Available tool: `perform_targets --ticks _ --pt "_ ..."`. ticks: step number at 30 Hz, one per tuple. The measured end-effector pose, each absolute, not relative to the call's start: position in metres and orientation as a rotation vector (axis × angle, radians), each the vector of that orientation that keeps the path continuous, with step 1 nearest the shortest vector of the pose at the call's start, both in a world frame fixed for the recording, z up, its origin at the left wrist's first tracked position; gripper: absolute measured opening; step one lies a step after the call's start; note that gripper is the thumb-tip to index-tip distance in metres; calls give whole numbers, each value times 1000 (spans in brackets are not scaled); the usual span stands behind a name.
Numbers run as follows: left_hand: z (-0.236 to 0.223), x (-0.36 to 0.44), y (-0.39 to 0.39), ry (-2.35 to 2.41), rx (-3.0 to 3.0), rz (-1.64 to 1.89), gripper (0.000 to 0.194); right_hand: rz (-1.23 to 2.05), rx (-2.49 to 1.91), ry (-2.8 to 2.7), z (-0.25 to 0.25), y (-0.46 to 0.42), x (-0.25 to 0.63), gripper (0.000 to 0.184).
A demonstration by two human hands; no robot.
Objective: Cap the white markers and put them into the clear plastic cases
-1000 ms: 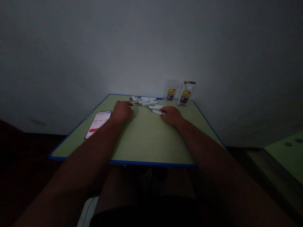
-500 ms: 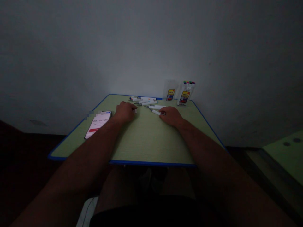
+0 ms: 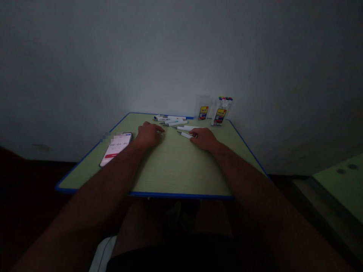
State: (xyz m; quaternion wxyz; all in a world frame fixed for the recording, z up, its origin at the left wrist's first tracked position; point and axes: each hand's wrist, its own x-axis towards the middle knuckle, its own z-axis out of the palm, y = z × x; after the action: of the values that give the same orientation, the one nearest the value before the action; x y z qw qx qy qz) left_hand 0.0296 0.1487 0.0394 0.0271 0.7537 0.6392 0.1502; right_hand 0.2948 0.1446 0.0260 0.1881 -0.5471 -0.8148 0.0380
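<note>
My right hand (image 3: 205,139) rests on the table with its fingers closed on the near end of a white marker (image 3: 185,135). The marker's grey tip points left and away, and its other end is hidden by the fingers. Just behind it lies another white marker (image 3: 185,128), partly covered by that hand. My left hand (image 3: 150,135) lies on the table to the left, its fingers curled together. Something small and pale shows under those fingertips, too dim to name. Several more white markers (image 3: 177,123) lie in a loose group beyond both hands.
At the back right stand a clear case (image 3: 203,109) with a yellow label and a second clear case (image 3: 220,113) holding markers with coloured ends. A phone (image 3: 116,149) lies left of my left forearm. The green table (image 3: 181,170) has a blue edge, and a wall rises behind it.
The view has shifted very slightly. Both hands stay in nearly the same place, and the pale bit at my left fingertips shows less than before.
</note>
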Motion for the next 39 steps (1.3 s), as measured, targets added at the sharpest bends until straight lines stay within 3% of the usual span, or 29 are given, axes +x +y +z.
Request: perform_targets --ticks 7,19,39 --pt "38 31 151 1944 2379 431 31 187 -1528 -2211 28 146 294 33" --pt "43 36 145 1961 2364 537 24 948 -1469 -1492 34 147 294 31" --pt "35 40 149 1679 2359 944 22 1004 -1431 -1384 30 151 294 24"
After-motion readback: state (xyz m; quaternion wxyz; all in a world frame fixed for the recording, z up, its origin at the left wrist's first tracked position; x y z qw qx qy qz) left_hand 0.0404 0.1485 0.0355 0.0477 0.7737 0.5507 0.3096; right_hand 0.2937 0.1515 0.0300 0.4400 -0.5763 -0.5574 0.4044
